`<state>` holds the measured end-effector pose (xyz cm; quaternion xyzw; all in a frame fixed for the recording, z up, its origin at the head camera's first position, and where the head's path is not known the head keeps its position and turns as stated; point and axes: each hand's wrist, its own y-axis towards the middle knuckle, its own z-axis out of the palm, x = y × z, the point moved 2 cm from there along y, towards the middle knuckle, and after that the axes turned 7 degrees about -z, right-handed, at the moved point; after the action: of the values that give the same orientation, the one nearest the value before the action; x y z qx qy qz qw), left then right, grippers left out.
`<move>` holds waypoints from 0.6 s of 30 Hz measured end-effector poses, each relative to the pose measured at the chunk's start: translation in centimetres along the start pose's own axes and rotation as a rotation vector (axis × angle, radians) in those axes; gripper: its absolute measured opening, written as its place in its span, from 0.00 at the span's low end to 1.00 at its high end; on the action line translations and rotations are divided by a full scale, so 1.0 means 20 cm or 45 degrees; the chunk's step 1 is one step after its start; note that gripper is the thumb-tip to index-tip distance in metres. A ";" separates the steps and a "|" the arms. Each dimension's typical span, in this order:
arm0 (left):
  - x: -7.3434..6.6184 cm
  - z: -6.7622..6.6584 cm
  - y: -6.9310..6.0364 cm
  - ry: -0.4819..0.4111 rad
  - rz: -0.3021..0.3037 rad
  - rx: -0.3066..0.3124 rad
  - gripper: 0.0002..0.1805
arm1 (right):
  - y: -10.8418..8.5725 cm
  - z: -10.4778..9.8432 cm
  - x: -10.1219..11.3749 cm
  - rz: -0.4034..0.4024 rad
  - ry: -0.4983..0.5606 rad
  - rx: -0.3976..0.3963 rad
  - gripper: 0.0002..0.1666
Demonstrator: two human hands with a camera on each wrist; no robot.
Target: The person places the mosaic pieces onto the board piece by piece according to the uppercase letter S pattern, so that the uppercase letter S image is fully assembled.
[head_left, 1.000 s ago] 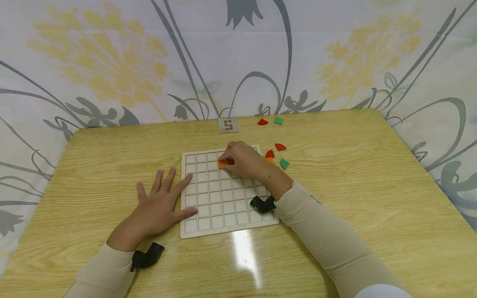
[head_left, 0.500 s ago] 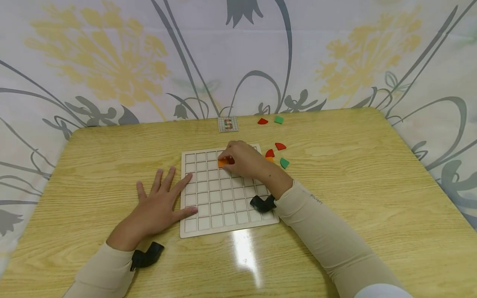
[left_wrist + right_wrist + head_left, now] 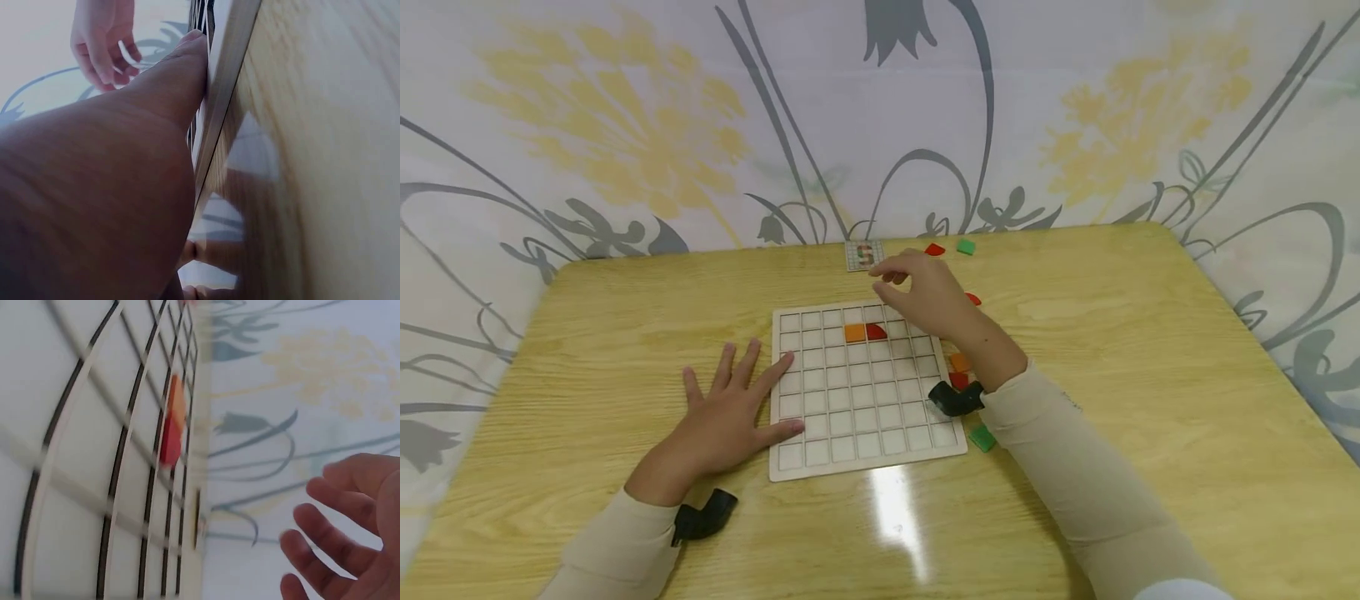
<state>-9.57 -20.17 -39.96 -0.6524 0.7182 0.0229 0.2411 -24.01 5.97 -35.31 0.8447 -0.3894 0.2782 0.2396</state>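
A pale gridded board (image 3: 842,400) lies on the table. In its second row from the back sit an orange square tile (image 3: 854,333) and, touching its right side, a red quarter-round tile (image 3: 876,332); the right wrist view shows the red tile (image 3: 170,442) too. My left hand (image 3: 722,421) lies flat with fingers spread, its thumb and index fingertip on the board's left edge. Over the board's back right part hovers my right hand (image 3: 928,296), fingers loosely bent. Nothing shows between those fingers in the right wrist view, where the hand (image 3: 350,531) is apart from the board.
A small pattern card (image 3: 863,256) lies behind the board. Farther right are a red quarter-round tile (image 3: 935,250) and a green tile (image 3: 966,247). Beside the board's right edge lie another orange tile (image 3: 960,362), a red tile (image 3: 958,381) and a green tile (image 3: 982,438), partly near my sleeve.
My right hand has let go of the tiles on the board and risen back and to the right, uncovering the orange and red tiles. My left hand has stayed in place.
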 end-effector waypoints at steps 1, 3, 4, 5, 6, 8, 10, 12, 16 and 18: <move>0.00 0.00 0.00 -0.003 0.001 0.000 0.49 | 0.00 -0.02 -0.01 0.010 0.001 -0.027 0.16; 0.00 0.00 0.00 -0.004 -0.002 -0.002 0.49 | 0.00 -0.07 -0.05 0.030 -0.022 -0.046 0.16; 0.00 0.01 0.00 -0.007 -0.003 -0.005 0.49 | 0.00 -0.09 -0.06 0.038 -0.051 -0.045 0.16; 0.00 0.01 0.00 -0.011 -0.005 -0.008 0.49 | 0.00 -0.11 -0.08 0.050 -0.071 -0.040 0.17; 0.01 0.01 0.00 -0.010 -0.005 -0.012 0.49 | 0.01 -0.13 -0.10 0.058 -0.102 -0.035 0.17; 0.01 0.01 0.00 -0.011 -0.006 -0.014 0.49 | 0.02 -0.17 -0.13 0.070 -0.160 -0.027 0.17; 0.01 0.01 -0.01 -0.013 -0.006 -0.012 0.49 | 0.05 -0.20 -0.16 0.071 -0.223 -0.016 0.16; 0.01 0.01 -0.01 -0.016 -0.002 -0.012 0.49 | 0.07 -0.24 -0.18 0.068 -0.287 0.000 0.16; 0.01 0.01 0.00 -0.023 0.008 -0.015 0.49 | 0.12 -0.29 -0.21 0.078 -0.391 0.067 0.15; 0.01 0.02 0.00 -0.025 0.010 -0.015 0.49 | 0.14 -0.30 -0.24 0.095 -0.436 0.116 0.15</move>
<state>-9.52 -20.25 -40.31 -0.6506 0.7183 0.0345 0.2441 -30.48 10.48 -33.56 0.8747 -0.4425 0.1563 0.1210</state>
